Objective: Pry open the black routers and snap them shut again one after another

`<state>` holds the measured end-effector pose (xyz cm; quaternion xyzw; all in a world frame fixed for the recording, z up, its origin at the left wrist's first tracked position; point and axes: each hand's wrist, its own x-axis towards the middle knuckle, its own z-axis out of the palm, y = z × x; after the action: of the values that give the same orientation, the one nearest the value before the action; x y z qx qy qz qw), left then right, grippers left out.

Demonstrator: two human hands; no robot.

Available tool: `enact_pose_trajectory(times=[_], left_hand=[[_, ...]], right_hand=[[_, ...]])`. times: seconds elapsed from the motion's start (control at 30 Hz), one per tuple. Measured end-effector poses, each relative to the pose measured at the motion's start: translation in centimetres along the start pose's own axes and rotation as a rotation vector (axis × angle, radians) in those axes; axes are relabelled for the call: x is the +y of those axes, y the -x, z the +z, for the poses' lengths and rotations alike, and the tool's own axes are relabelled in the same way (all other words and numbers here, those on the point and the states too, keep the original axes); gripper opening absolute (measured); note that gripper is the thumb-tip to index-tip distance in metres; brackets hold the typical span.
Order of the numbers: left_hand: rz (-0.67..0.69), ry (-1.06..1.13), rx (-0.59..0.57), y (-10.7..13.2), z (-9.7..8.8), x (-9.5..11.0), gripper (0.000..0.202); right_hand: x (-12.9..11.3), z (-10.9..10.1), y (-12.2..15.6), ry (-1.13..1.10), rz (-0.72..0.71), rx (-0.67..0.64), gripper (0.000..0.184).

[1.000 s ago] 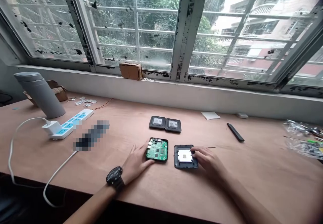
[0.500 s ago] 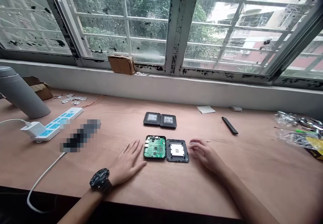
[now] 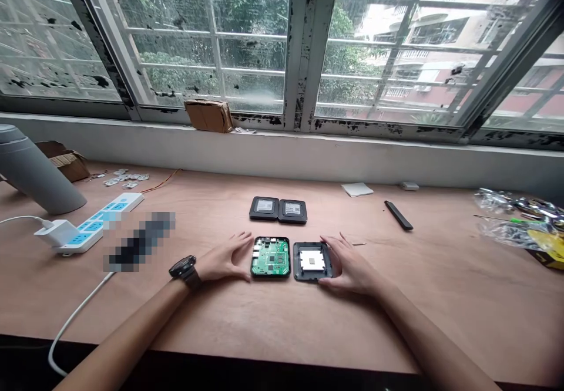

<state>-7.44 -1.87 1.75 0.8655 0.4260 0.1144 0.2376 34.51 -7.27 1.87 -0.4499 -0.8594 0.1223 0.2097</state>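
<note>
Your left hand [image 3: 224, 259]: open, fingertips at left edge of circuit-board half [image 3: 270, 258] | right hand [image 3: 350, 265]: open, cupped against right edge of black cover half [image 3: 312, 260] | halves lie side by side on counter [image 3: 396, 303], row running left-right between your hands.

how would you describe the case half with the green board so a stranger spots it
On the desk under the window lie two pairs of small black squares. In the near pair, it is the one beside the left hand. Its neighbour holds a white pad; only this one shows a green board.
</note>
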Motion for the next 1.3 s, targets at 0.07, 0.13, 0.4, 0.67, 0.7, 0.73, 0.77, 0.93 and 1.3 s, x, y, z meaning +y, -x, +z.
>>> enact_pose_trajectory(times=[0.07,0.13,0.4,0.67,0.7,0.73,0.77,0.93,1.3], left_hand=[[0.058,0.001,-0.015,-1.3,0.0,0.0,0.113],[0.117,-0.014,-0.019,-2.6,0.4,0.5,0.112],[0.211,-0.024,0.003,-4.2,2.0,1.9,0.11],[0.078,0.116,0.311,-2.8,0.1,-0.7,0.052],[0.067,0.137,0.324,-2.8,0.1,-0.8,0.049],[0.057,0.149,0.333,-2.8,0.2,-0.8,0.048],[0.048,0.151,0.34,-2.8,0.3,-0.8,0.047],[0.048,0.138,0.345,-3.0,0.5,-0.5,0.041],[0.084,0.153,0.309,-3.0,0.7,-0.4,0.036]], right_hand=[[0.4,-0.3,0.6,-0.013,0.027,0.09,0.105],[1.0,-0.5,1.3,-0.05,0.054,0.182,0.109],[1.5,0.5,0.5,-0.495,0.121,0.486,0.078],[-4.9,-0.4,-6.2,-0.356,-0.023,0.241,0.085],[-6.0,-0.3,-7.0,-0.289,-0.06,0.127,0.091],[-6.9,-0.1,-7.7,-0.225,-0.093,0.038,0.097],[-7.6,0.2,-8.3,-0.172,-0.118,-0.037,0.103],[-8.3,2.5,-9.6,-0.046,-0.141,-0.164,0.109],[-7.9,4.2,-9.3,0.035,-0.152,-0.165,0.104]])
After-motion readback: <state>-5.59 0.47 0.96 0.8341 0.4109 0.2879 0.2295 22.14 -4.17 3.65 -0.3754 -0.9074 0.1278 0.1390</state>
